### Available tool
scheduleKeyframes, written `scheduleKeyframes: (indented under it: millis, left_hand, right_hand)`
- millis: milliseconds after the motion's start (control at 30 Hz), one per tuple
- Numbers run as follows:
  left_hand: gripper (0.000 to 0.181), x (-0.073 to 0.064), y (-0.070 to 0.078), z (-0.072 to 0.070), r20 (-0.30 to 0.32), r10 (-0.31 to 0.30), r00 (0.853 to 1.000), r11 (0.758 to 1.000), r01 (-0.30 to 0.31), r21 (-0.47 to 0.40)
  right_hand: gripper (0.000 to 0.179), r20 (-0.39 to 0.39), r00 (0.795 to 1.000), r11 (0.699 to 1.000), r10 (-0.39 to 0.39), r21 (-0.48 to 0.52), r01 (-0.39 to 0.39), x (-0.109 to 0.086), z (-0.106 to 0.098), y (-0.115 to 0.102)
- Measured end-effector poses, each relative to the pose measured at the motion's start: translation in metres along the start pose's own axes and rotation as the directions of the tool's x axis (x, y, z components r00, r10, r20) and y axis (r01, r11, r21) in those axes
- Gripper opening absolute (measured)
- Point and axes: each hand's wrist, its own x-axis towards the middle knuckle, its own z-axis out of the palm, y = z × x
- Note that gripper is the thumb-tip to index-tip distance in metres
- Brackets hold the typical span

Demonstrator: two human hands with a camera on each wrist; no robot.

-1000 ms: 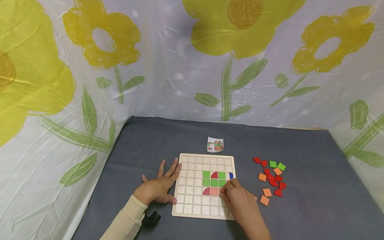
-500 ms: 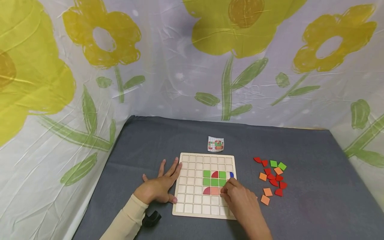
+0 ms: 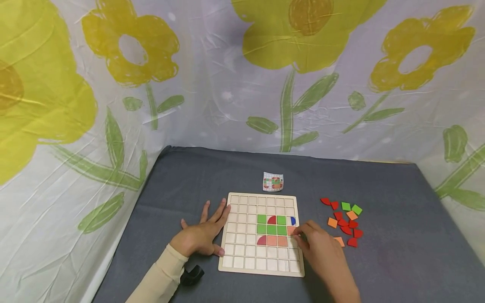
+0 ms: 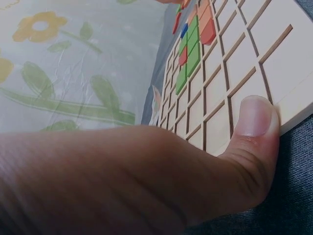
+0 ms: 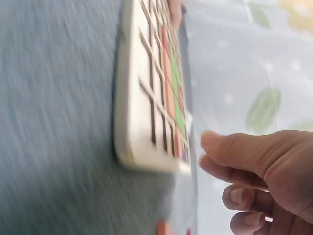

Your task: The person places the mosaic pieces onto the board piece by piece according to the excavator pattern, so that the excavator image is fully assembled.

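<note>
A wooden grid board (image 3: 240,228) lies on the dark cloth. My left hand (image 3: 200,238) rests along its left edge with spread fingers, and the thumb (image 4: 255,117) lies on the rim in the left wrist view. Green squares (image 3: 271,229), orange squares (image 3: 282,241), red quarter-round pieces (image 3: 262,240) and a blue piece (image 3: 293,221) sit in cells. At the board's right edge is my right hand (image 3: 322,252), beside an orange square in the last column. Its thumb and index finger are slightly apart with nothing between them in the right wrist view (image 5: 264,176).
Loose red pieces (image 3: 346,230), green squares (image 3: 357,209) and orange squares (image 3: 352,215) lie right of the board. A small printed pattern card (image 3: 273,182) lies behind it. A black curved object (image 3: 192,275) is near my left wrist. A flower-patterned cloth (image 3: 212,84) hangs behind.
My right hand has moved right, away from the cells it covered. An orange square now shows right of the other one, and another in the last column. My left hand stays put.
</note>
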Motion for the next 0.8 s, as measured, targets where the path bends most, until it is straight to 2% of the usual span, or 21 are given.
scheduleKeyframes:
  millis: [167,400,567,800]
  left_hand:
    - [0.131,0.001,0.0,0.0,0.001,0.003,1.0,1.0,-0.003,0.002]
    - [0.132,0.0,0.0,0.0,-0.002,0.0,1.0,1.0,0.0,0.007]
    - [0.131,-0.001,0.0,-0.001,-0.004,0.001,1.0,1.0,-0.001,0.004]
    - [0.131,-0.001,0.0,0.0,-0.008,0.005,1.0,1.0,-0.005,-0.003]
  right_hand:
    - [0.016,-0.017,0.997,0.997,0.08,-0.011,-0.08,-0.003,-0.018,0.03]
    - [0.02,0.034,0.981,0.981,0.191,-0.043,-0.189,-0.022,-0.046,0.085]
    - [0.026,0.088,0.973,0.974,0.214,-0.1,-0.205,-0.031,-0.057,0.111]
    - [0.03,0.093,0.977,0.979,0.191,-0.089,-0.183,-0.039,-0.056,0.122]
